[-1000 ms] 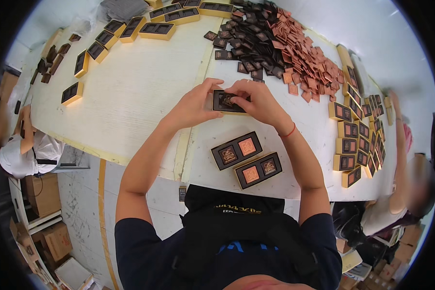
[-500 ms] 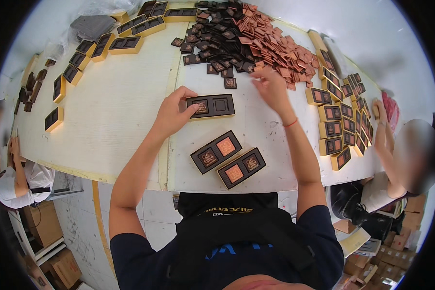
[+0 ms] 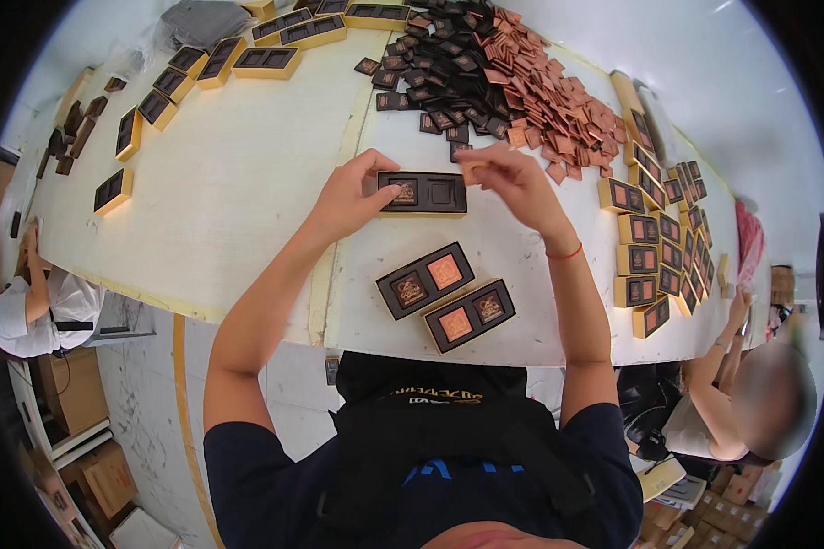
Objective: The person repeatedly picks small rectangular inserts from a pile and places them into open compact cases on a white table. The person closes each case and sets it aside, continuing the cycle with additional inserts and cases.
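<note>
My left hand (image 3: 352,194) grips the left end of a gold-sided box (image 3: 421,213) with a black two-slot insert. Its thumb rests on the dark square tile (image 3: 403,191) in the left slot; the right slot (image 3: 442,191) holds nothing. At the box's right end, my right hand (image 3: 519,186) pinches a copper-coloured square tile (image 3: 471,173), partly hidden by the fingers. Nearer me lie two filled boxes, a left one (image 3: 414,306) and a right one (image 3: 485,328), each with one dark and one copper tile.
Beyond my hands spreads a heap of dark tiles (image 3: 439,78) beside copper tiles (image 3: 563,105). Boxes with bare inserts (image 3: 265,62) curve along the far left. Filled boxes (image 3: 636,261) crowd the right side. Co-workers sit at left (image 3: 55,316) and right (image 3: 705,403).
My right hand has come from the copper heap toward the box's right end, now with a copper tile in its fingers. My left hand still holds the box. The view has shifted slightly.
</note>
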### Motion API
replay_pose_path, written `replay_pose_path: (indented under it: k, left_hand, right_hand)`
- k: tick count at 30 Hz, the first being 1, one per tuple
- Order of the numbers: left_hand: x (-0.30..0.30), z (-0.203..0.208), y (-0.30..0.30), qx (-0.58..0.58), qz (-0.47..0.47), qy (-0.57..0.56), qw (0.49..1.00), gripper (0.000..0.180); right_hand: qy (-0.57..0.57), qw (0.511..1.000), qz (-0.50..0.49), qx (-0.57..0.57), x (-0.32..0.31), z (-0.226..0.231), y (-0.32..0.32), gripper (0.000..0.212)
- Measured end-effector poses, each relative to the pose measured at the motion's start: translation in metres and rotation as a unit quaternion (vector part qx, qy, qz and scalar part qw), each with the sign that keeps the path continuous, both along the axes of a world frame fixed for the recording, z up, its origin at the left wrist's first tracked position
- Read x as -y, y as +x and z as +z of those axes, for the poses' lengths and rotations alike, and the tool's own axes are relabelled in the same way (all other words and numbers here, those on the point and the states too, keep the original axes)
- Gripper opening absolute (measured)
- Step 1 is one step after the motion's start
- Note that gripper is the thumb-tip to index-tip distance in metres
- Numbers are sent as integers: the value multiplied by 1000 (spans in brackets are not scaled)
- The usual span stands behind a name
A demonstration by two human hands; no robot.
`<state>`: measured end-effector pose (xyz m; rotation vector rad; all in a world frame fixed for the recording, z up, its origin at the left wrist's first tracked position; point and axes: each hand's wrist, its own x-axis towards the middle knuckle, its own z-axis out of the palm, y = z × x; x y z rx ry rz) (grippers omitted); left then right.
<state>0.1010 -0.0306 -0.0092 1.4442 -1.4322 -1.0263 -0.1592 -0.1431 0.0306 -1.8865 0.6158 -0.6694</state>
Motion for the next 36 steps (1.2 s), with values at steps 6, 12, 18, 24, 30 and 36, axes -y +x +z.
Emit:
replay_pose_path:
  k: [6, 12, 18, 24, 30, 36]
  left_hand:
    - [0, -1, 3, 33, -9, -7, 999, 26]
    - [-1, 4, 0, 39, -10, -35, 999, 27]
    - [0, 3, 13, 9, -86, -11, 996, 19]
    - [87, -26, 117, 322, 253, -259, 875, 39]
    - [145, -43, 213, 490, 304, -130, 807, 65]
    - [82, -18, 100, 485, 139, -204, 839, 57]
  right_hand:
    - [-35, 989, 65, -124, -2, 8, 27, 33]
    - [-105, 980, 72, -155, -6, 12, 23, 23]
    - [-163, 981, 43, -92, -39, -3, 16, 25]
    - [-131, 985, 76, -83, -53, -6, 3, 25]
    - [-143, 984, 89, -64, -22, -4, 11, 31]
    - [-308, 919, -169, -178, 29, -34, 11, 31]
